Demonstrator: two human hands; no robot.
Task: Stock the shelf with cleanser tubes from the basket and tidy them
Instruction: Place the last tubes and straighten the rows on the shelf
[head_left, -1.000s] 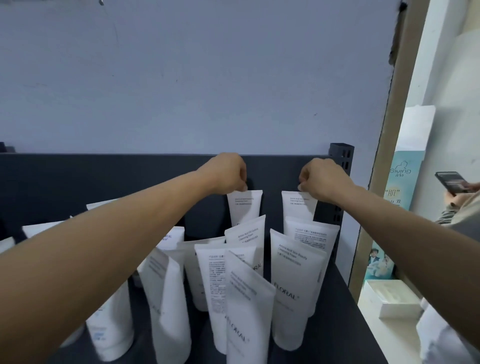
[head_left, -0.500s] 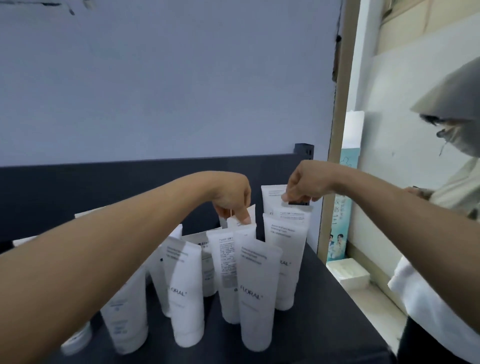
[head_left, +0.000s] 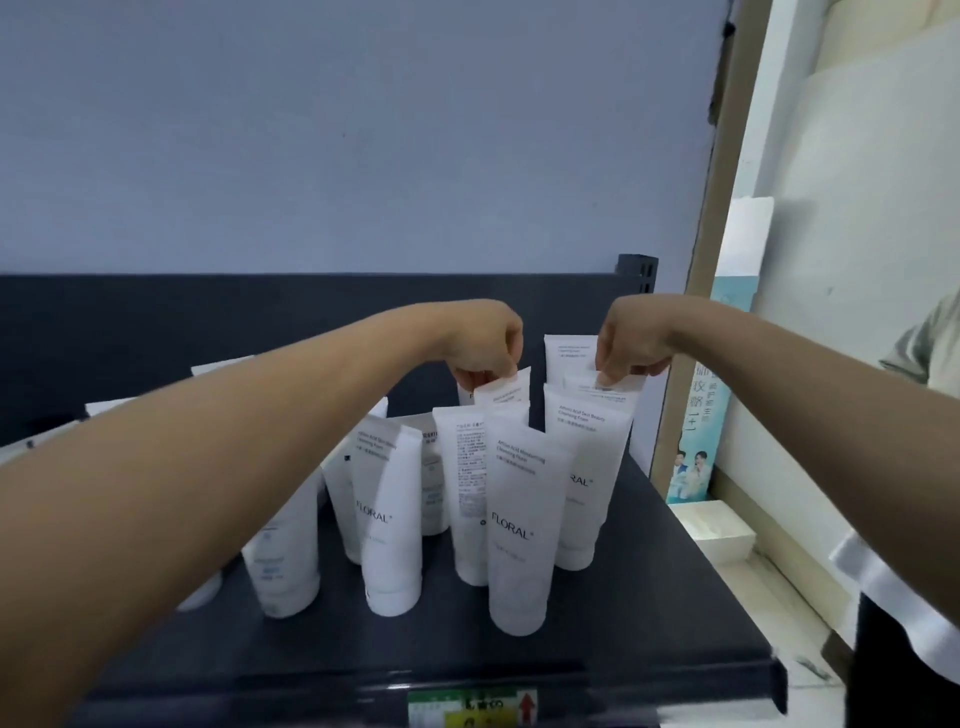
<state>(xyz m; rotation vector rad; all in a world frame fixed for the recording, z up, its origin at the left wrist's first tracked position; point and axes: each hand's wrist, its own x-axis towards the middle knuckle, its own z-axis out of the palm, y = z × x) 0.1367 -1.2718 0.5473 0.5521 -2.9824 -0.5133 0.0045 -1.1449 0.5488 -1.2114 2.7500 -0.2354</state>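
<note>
Pinching crimped tube tops: left hand (head_left: 483, 343) grips the rear-centre cleanser tube (head_left: 506, 391), right hand (head_left: 631, 345) the rear-right cleanser tube (head_left: 610, 393), both on the black shelf (head_left: 654, 597).

Behind and above the left hand's fingers (head_left: 480, 370) and the right hand's fingers (head_left: 612, 371) rises a plain blue-grey wall (head_left: 363, 130), softly and evenly lit. Level with the fingers and behind them runs the dark back panel (head_left: 208, 322) of the shelf (head_left: 649, 597), whose dark board spreads out below the fingers. Just above and to the right of the right hand's fingers, a slotted dark upright (head_left: 638, 275) ends the panel. Further right stands a tan frame strip (head_left: 701, 260), then a white wall (head_left: 857, 208). Right of and below the right hand's fingers, a teal poster (head_left: 698, 441) with printed characters stands against that wall. A white box (head_left: 722, 530) lies on the pale floor (head_left: 779, 587) below it. Well below the fingers, a green-and-yellow label (head_left: 472, 709) sits on the shelf's front edge.
</note>
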